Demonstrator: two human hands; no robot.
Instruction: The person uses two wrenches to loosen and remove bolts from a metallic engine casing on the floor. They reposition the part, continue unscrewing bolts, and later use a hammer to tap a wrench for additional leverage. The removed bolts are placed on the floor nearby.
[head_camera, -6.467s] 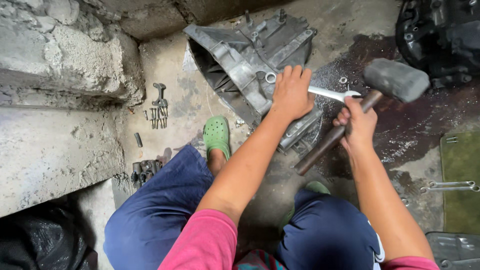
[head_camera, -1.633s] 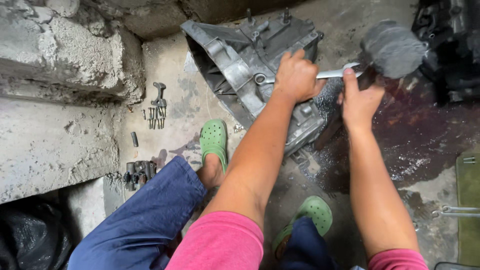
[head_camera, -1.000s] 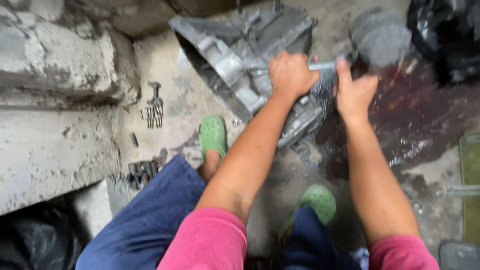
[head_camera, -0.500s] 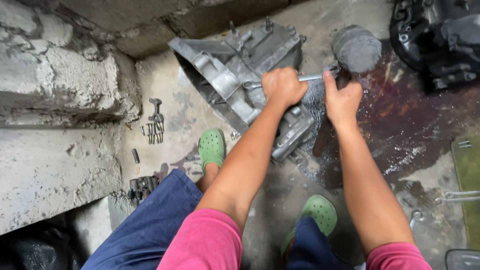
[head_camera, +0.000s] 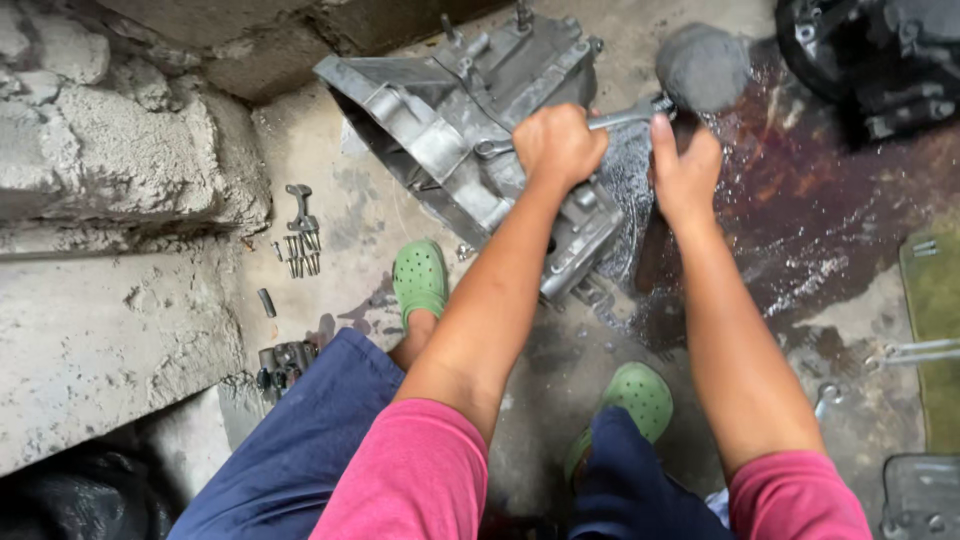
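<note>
Bolts (head_camera: 300, 255) lie on the concrete by the wall. The grey gearbox housing (head_camera: 470, 130) sits on the floor ahead of my green clogs. My left hand (head_camera: 558, 145) is fisted tight around a wrench (head_camera: 625, 117) laid across it. My right hand (head_camera: 685, 175) grips the hammer (head_camera: 700, 68), its head raised just beside the wrench's end.

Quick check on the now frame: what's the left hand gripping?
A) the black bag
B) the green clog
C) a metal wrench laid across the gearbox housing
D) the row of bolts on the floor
C: the left hand is closed around a metal wrench on top of the grey gearbox housing, while the bolts lie untouched on the floor by the stone block.
</note>
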